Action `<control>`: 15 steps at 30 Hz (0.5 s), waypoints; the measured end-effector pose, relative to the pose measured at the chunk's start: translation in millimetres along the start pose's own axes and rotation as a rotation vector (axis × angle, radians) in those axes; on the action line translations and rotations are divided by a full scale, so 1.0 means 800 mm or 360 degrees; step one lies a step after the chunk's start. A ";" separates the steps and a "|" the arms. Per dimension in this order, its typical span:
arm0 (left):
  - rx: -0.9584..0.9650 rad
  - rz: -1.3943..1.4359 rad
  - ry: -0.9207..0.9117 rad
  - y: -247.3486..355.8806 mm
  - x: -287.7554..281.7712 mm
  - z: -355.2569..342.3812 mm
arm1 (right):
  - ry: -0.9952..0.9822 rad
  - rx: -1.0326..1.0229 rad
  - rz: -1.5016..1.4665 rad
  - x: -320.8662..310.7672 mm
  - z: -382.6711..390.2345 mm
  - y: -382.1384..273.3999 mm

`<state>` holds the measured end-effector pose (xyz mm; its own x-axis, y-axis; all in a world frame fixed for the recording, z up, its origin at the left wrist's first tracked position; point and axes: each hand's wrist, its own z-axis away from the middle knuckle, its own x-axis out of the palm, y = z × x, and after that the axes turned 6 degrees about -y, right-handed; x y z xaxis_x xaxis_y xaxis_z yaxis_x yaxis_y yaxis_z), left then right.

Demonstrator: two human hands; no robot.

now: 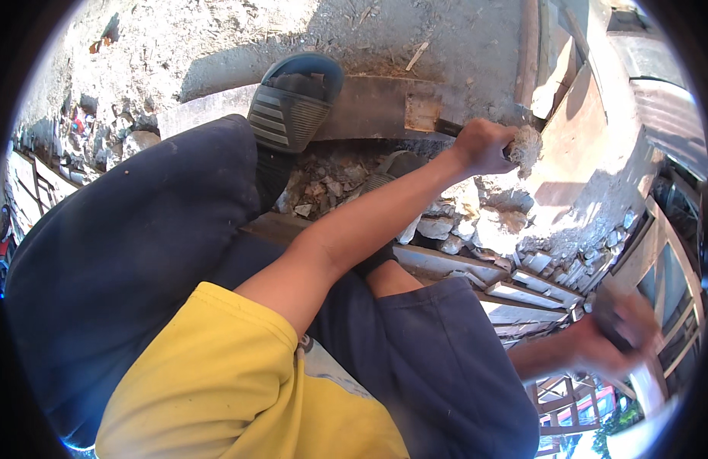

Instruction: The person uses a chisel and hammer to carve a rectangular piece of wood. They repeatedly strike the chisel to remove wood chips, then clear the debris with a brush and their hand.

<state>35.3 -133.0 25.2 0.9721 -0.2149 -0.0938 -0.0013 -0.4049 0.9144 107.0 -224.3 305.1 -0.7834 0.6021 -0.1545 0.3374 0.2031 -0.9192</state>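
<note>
My left hand [485,145] is wrapped round the handle of a chisel [449,128], whose frayed, battered butt sticks out beyond the fist. The chisel's dark metal end meets a squarish tan patch [423,112] on a weathered wooden board [361,107]. Out to the lower right, my right hand [618,333] is raised well apart from the chisel and closed round a dark, blocky thing [614,325], smeared by motion. A dark striped slide sandal [292,107] on one foot presses on the board; the other foot's sandal [396,168] is partly hidden behind my left forearm.
Broken stones [453,222] and rubble lie below the board. Stacked timber pieces [530,291] run along the right, near a leaning plank [572,153]. Dusty ground [247,46] spreads beyond. Wooden framing [675,268] stands by my right hand.
</note>
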 end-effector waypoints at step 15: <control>-0.0024 -0.0044 -0.0102 0.000 -0.009 0.006 | -0.0417 0.0197 -0.0539 -0.063 -0.072 -0.121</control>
<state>27.5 -135.9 24.2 0.9547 -0.2605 -0.1438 0.0295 -0.3982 0.9168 143.7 -229.6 423.1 -0.9501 0.2983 0.0911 -0.0137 0.2518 -0.9677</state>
